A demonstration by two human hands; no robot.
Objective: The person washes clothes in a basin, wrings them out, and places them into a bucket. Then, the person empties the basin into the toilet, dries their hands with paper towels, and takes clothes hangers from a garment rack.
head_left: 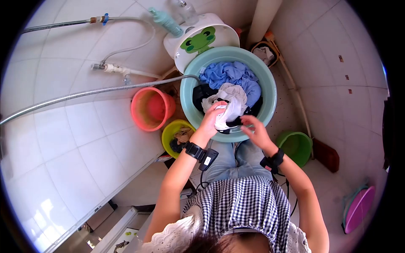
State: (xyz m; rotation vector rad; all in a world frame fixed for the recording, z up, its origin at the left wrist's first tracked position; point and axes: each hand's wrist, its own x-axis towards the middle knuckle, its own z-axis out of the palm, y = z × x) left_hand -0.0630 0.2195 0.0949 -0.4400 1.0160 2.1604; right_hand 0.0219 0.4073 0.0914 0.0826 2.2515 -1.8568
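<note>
I count two hands, one basin, three buckets and two bottles. The basin holds blue cloth, black cloth and, on top, the white cloth. I see the left hand closed on a fold of that white cloth; the right hand is loosely open, and I cannot tell whether its fingertips touch anything. The yellow bucket contains tan cloth; the red bucket and green bucket flank the basin.
</note>
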